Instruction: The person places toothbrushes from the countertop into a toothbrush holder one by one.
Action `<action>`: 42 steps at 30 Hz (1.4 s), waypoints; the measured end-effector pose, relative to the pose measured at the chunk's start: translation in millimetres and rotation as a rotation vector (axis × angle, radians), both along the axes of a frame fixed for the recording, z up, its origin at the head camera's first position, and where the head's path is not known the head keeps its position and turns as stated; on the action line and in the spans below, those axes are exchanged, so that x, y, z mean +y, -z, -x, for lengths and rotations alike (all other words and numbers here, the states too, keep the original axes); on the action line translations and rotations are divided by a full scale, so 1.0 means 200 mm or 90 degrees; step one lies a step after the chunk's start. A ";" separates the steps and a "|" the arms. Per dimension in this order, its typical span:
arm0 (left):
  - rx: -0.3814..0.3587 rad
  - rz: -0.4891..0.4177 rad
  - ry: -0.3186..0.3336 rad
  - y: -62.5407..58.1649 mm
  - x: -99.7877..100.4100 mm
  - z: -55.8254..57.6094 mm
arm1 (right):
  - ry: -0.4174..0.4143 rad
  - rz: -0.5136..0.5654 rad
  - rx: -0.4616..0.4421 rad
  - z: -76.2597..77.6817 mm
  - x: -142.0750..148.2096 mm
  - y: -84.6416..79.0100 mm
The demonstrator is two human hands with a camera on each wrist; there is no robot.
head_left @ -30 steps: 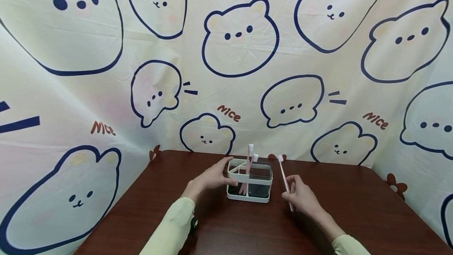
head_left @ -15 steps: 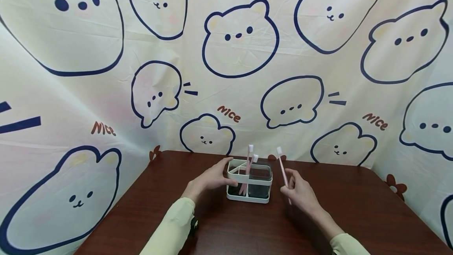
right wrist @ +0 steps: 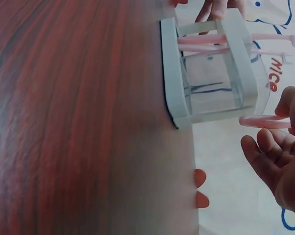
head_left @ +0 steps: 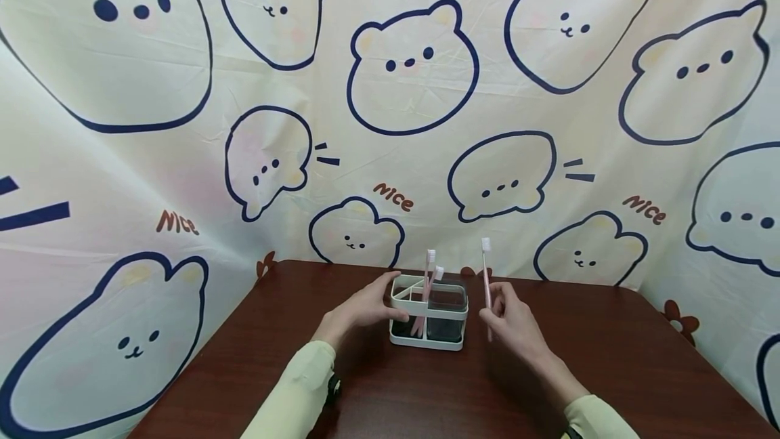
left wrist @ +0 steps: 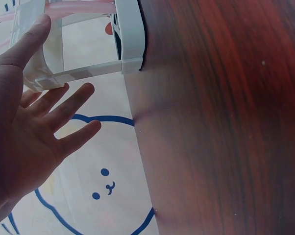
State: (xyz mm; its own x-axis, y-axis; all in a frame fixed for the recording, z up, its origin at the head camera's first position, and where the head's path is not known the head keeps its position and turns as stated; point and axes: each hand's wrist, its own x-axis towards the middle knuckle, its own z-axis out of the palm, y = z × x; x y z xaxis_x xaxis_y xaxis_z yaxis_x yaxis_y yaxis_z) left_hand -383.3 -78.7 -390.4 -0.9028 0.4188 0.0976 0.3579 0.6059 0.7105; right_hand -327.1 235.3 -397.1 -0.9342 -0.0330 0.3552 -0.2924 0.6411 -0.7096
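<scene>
A white toothbrush holder (head_left: 447,315) with a clear cup (right wrist: 211,88) in its right side stands upright on the table. Two pink toothbrushes (head_left: 428,278) lean in the holder's left part, bristles up. My left hand (head_left: 364,303) grips the holder's left side, thumb in front and fingers behind the upper frame, as the left wrist view shows. To the right of the holder, my right hand (head_left: 516,324) pinches a third pink toothbrush (head_left: 486,271) by its handle. That brush is nearly upright with its white head on top, its handle end (right wrist: 250,121) apart from the holder.
The dark red-brown wooden table (head_left: 414,398) spreads on all sides of the holder. Behind it hangs a pale cloth (head_left: 414,161) with blue cartoon outlines, meeting the table's far edge close behind the holder.
My right hand has risen slightly and shifted a little left with the toothbrush, which has turned from tilted to nearly upright. The left hand and the holder have stayed in place.
</scene>
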 end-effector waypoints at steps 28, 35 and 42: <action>0.001 -0.008 0.008 0.01 -0.01 0.01 | -0.047 -0.015 0.099 0.01 -0.21 -0.22; -0.002 -0.008 0.009 0.01 -0.01 0.01 | -0.043 -0.024 0.113 0.01 -0.25 -0.25; -0.001 -0.008 0.007 0.01 -0.01 0.00 | -0.074 -0.012 0.123 0.02 -0.30 -0.26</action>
